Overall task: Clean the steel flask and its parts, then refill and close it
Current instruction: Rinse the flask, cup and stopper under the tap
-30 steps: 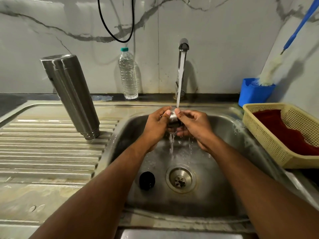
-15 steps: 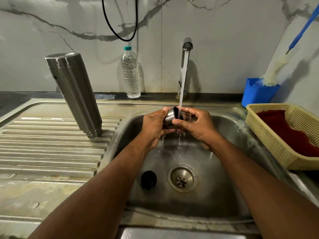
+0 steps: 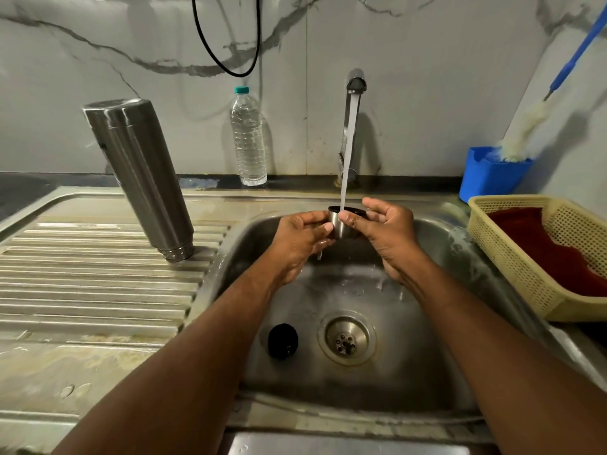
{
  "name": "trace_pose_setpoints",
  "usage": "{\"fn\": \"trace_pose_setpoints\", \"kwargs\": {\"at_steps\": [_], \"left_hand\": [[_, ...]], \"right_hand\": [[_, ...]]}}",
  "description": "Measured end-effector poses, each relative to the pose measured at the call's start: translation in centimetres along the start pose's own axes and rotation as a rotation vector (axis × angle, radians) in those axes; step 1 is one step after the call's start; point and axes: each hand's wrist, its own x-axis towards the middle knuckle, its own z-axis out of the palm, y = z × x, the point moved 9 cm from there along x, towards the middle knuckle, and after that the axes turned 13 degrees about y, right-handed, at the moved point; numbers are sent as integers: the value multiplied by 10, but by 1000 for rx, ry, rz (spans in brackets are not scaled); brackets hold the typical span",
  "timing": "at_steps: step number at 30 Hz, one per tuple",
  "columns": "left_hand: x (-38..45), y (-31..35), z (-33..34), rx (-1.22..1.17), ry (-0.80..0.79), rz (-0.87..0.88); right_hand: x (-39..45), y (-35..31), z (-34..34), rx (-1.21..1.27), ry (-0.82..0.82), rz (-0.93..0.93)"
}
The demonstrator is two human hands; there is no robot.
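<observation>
A small steel cap (image 3: pixel 340 223) with a dark inside is held mouth-up under the running tap (image 3: pixel 354 85); the water stream falls into it. My left hand (image 3: pixel 300 241) pinches its left side and my right hand (image 3: pixel 384 231) grips its right side with the thumb on the front. The steel flask body (image 3: pixel 138 178) stands upside down, leaning, on the ribbed drainboard (image 3: pixel 92 284) at the left. A round black stopper (image 3: pixel 282 341) lies on the sink floor left of the drain (image 3: pixel 346 338).
A clear plastic water bottle (image 3: pixel 248 139) stands by the wall behind the sink basin (image 3: pixel 437 339). At the right are a blue holder (image 3: pixel 489 174) with a blue-handled bottle brush (image 3: pixel 525 126) and a yellow basket (image 3: pixel 512 257) with a red cloth (image 3: pixel 551 254).
The cap has been turned from lying sideways between my hands to mouth-up under the stream. Both hands have risen a little.
</observation>
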Motion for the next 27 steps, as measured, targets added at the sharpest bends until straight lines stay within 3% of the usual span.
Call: {"fn": "trace_pose_setpoints", "kwargs": {"at_steps": [4,8,12,27], "left_hand": [[-2,5,-1,-47,-14,10],[-1,2,-14,78,97,-9],[3,-2,-27,163,222,0],[7,-7,-29,236,251,11]], "right_hand": [[-8,5,7,-87,-119,20],[-5,2,-4,-270,-11,-88],[-7,5,4,-372,-51,-102],[-8,6,4,-433,-49,-100]]}}
